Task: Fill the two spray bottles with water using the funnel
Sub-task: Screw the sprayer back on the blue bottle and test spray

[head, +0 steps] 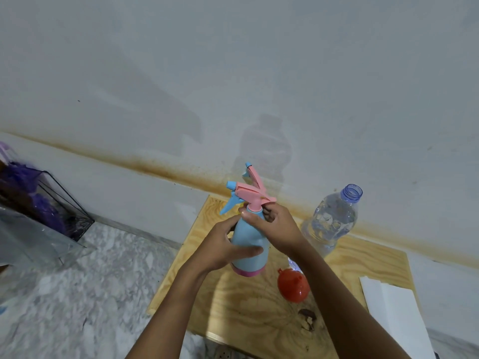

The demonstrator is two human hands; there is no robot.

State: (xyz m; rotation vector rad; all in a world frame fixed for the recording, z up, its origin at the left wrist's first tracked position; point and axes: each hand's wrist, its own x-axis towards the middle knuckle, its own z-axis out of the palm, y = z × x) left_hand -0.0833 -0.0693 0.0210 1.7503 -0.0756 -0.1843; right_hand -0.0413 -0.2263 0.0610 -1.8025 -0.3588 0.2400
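Left hand [223,246] and right hand [278,229] grip the blue spray bottle [246,235]; uncapped water bottle [329,224] holds water.

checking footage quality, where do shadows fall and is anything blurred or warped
Head view: the water bottle casts a soft shadow on the wall behind; arms shade the board; the wide lens bows the wall's stained base line; the left edge looks soft.

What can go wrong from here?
1. The right hand grips the spray bottle at its collar, and its forearm passes close to the uncapped water bottle, which might tip and spill.
2. The funnel lies under that forearm and could get swept across the board.
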